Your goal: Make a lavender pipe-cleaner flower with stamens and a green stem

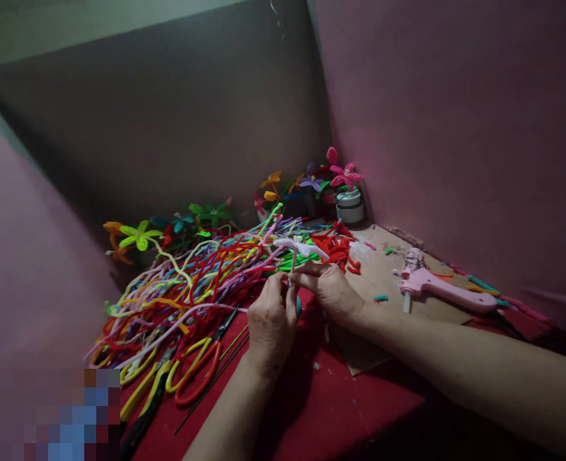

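Note:
Between my two hands a pale lavender pipe-cleaner flower [302, 246] stands upright on its thin stem. My left hand [271, 310] is closed, its fingertips pinching the lower stem. From the right, my right hand [333, 291] pinches the same stem just below the petals, fingertips almost touching those of the left. Just behind both hands lies a big tangled heap of coloured pipe cleaners [206, 275]. A small teal piece shows beside the left fingers, partly hidden.
Orange-handled scissors [199, 378] and yellow-black pliers [151, 390] lie at left on the red cloth [345, 410]. A pink glue gun [441, 288] rests on cardboard [374, 256] at right. Red pieces [333, 246], finished flowers [141, 237] and a lidded jar [349, 208] stand farther back.

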Tool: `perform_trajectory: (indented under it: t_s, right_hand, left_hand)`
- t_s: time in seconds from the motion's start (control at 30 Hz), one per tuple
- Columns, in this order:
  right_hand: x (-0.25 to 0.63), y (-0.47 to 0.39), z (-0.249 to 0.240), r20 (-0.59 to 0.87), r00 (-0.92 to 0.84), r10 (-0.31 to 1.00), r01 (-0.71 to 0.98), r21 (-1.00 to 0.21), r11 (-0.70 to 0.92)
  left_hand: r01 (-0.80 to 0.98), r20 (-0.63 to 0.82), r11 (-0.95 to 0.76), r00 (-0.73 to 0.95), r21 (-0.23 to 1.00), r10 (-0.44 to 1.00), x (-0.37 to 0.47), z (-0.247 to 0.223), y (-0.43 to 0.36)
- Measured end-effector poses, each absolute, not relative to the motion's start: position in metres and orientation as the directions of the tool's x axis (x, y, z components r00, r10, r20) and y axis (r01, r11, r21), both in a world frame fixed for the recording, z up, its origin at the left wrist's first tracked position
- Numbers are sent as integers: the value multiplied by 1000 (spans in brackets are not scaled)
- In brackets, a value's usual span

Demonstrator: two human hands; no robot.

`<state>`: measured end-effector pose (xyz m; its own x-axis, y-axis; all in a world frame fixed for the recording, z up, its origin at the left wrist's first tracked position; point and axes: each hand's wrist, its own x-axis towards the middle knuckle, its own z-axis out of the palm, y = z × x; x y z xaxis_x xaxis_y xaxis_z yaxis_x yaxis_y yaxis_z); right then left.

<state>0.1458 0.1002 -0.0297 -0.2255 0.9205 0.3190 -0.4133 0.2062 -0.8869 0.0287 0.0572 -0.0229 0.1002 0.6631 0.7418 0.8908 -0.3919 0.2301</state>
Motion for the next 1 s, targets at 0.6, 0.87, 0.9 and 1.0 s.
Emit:
perform_trajectory:
  t_s: [0.6, 0.87, 0.9, 1.0]
  right_hand:
    - [142, 94, -23, 356, -304, 884, -471, -862, 185]
    - [146, 93, -18, 277, -259, 925, -436, -888, 144]
    - [147, 92, -18, 280, -284, 917, -453, -882, 129]
    - [148, 92, -17, 283, -340, 897, -480, -872, 93]
  left_hand:
    - [833, 795, -459, 40, 308, 605, 19, -12, 57]
    - [664, 592, -371, -135, 649, 794, 24, -3, 51]
    - [583, 514, -332, -177, 742, 839, 25, -2, 50]
    - [246, 242, -184, -229, 951, 943, 28, 1, 51]
